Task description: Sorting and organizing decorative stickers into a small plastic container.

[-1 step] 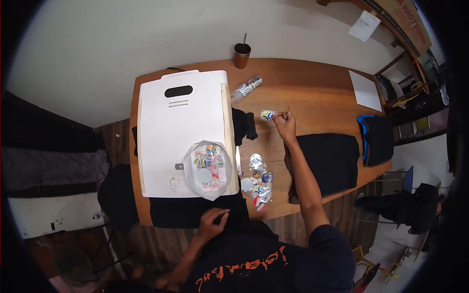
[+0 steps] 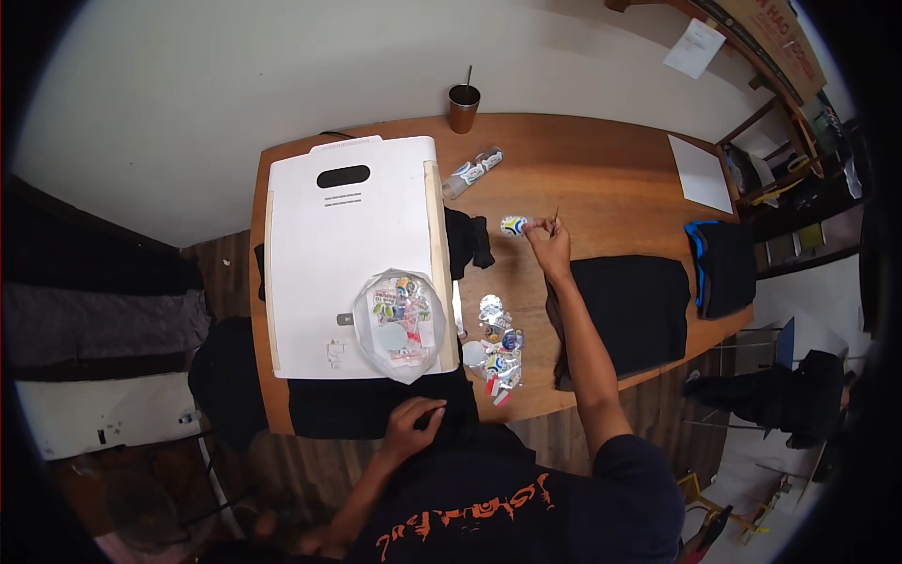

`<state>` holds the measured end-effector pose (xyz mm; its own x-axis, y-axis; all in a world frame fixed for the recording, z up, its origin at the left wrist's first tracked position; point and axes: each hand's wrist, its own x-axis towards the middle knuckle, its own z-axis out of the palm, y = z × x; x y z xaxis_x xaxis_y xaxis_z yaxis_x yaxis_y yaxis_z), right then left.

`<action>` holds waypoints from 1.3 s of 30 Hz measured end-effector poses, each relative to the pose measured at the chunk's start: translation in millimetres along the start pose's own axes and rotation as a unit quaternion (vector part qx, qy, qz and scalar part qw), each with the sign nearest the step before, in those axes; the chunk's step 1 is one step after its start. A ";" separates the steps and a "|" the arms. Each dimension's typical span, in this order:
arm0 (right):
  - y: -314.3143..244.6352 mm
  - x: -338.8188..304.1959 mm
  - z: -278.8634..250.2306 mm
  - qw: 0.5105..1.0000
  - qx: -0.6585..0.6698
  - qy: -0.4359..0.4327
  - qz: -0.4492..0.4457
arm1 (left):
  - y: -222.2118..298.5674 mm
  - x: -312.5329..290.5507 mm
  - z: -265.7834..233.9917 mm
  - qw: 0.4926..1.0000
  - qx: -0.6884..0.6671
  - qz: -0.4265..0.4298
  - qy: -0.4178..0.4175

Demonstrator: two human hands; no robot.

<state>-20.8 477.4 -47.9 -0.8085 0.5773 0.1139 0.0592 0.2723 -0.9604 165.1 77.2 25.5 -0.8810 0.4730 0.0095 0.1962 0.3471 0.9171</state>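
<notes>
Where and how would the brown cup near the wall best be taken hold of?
Probably around the middle of the cup, the right hand coming from the right. It stands upright, its body offering a side grip; a thin stick rises from its open top, the wall is behind, and a clear tube lies in front.

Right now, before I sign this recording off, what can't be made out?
All in the head view:
- Whether the right hand grips the patterned piece: too small at the fingertips.
- Left hand: palm hidden by its own curled fingers.
- Black cloth: partly covered by the white board.
- Items inside the plastic bag: overlapping and blurred.
- Cardboard box: cut off by the dark lens rim.
</notes>
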 end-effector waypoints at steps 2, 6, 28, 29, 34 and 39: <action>-21.8 -18.8 -6.9 0.998 -0.015 -0.001 -0.054 | 21.0 18.4 3.6 0.998 -0.039 0.037 -0.022; -85.2 -64.0 -17.7 0.995 -0.006 -0.029 -0.097 | 55.5 63.3 8.5 0.992 -0.070 0.098 -0.031; -158.4 -192.9 -0.3 0.938 0.180 -0.293 0.051 | 64.9 95.8 8.7 0.912 -0.399 -0.037 0.083; -165.5 -197.0 -1.3 0.930 0.186 -0.306 0.086 | 66.8 98.2 6.3 0.906 -0.410 -0.031 0.099; -162.1 -207.7 -2.7 0.927 0.203 -0.307 0.068 | 71.2 105.7 -9.7 0.902 -0.406 -0.004 0.145; -143.9 -213.6 -9.0 0.925 0.200 -0.314 0.077 | 81.1 111.5 -28.4 0.910 -0.383 0.058 0.152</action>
<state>148.6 321.8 68.3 -0.9966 -0.0101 -0.0822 0.0828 -0.1553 -0.9844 70.5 135.1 112.3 -0.9746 0.1846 0.1271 0.0409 -0.4111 0.9107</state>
